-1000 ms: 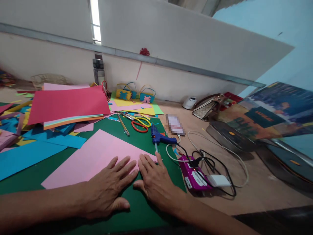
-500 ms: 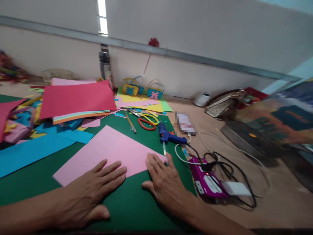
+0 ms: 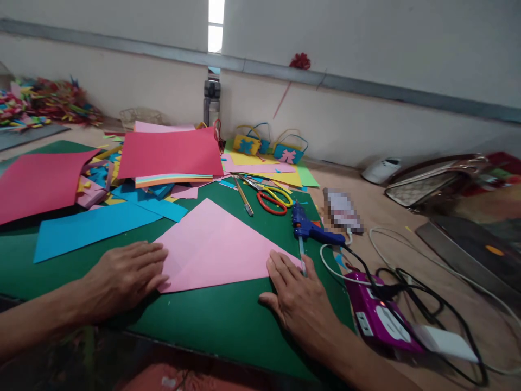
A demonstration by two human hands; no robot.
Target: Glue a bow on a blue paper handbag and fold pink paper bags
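Note:
A folded pink paper (image 3: 220, 244), triangular in outline, lies on the green mat (image 3: 195, 315). My left hand (image 3: 126, 271) rests at its left corner, fingers stretched out and fingertips on the paper. At the right corner lies my right hand (image 3: 297, 288), flat, with fingers extended over the paper's edge and the thumb held apart. Just beyond the right fingers is a blue hot glue gun (image 3: 313, 228) with a clear glue stick (image 3: 302, 252) sticking out of it. Neither hand grips anything.
Scissors with red and yellow handles (image 3: 272, 201) and a pencil-like stick (image 3: 244, 196) lie behind the paper. Red sheets (image 3: 171, 152), blue strips (image 3: 93, 228) and small paper bags (image 3: 288, 153) stand farther back. A purple power strip (image 3: 378, 309) with tangled cables is at right.
My left hand has slid left along the paper's lower edge to its left corner. My right hand stays at the right corner. The view has shifted left.

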